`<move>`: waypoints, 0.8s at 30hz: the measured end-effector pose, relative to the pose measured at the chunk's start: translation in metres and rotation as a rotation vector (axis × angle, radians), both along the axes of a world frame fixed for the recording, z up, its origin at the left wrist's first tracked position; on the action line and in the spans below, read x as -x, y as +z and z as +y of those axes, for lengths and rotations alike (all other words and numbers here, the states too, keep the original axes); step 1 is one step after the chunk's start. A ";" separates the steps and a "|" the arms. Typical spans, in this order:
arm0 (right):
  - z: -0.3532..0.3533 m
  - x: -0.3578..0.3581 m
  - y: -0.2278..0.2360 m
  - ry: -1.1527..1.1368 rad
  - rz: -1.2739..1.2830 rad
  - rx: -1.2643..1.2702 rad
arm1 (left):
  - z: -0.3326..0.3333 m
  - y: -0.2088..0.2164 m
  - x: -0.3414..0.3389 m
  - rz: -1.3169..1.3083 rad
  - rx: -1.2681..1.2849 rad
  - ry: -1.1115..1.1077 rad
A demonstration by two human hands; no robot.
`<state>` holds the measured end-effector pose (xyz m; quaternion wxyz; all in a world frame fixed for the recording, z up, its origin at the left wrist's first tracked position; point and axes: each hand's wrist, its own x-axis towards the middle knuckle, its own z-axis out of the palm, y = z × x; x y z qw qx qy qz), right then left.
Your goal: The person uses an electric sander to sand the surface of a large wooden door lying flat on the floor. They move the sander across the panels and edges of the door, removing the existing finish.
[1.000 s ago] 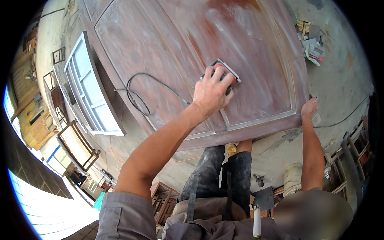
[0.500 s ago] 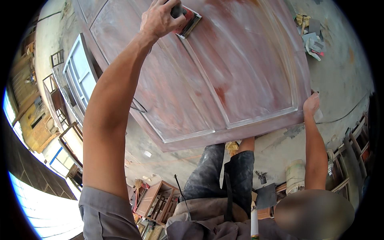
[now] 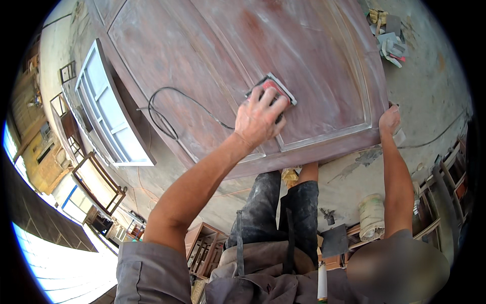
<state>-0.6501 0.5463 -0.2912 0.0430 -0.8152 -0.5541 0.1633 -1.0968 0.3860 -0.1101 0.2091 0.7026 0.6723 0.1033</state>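
Note:
My left hand is closed over a red and black electric sander, whose flat pad rests on a large reddish-brown wooden door. The sander sits beside the raised strip between two recessed panels, in the lower half of the door. Its black cord loops out to the left across the surface. At the door's right edge, near the lower corner, my right hand is closed around the edge; its fingertips are partly hidden. Whitish dust streaks cover much of the door.
A pale blue framed panel leans at the left. Scraps and tools lie on the floor at the upper right. Below my right arm stands a dusty bucket. Brown wooden frames stand at the far left, and a wooden rack is near my legs.
My left hand has drawn the sander from the far part of the door down and right, toward me. The cord now shows in a loop. My right hand stays at the edge.

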 end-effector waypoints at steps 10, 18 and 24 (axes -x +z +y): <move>-0.002 0.004 0.002 0.012 0.043 -0.009 | -0.034 -0.003 -0.040 -0.010 -0.019 -0.087; -0.003 -0.007 -0.005 0.043 0.046 -0.014 | 0.075 -0.010 0.078 0.095 -0.150 0.050; 0.000 -0.022 -0.020 0.023 0.112 -0.002 | 0.152 -0.022 0.157 0.193 -0.178 0.129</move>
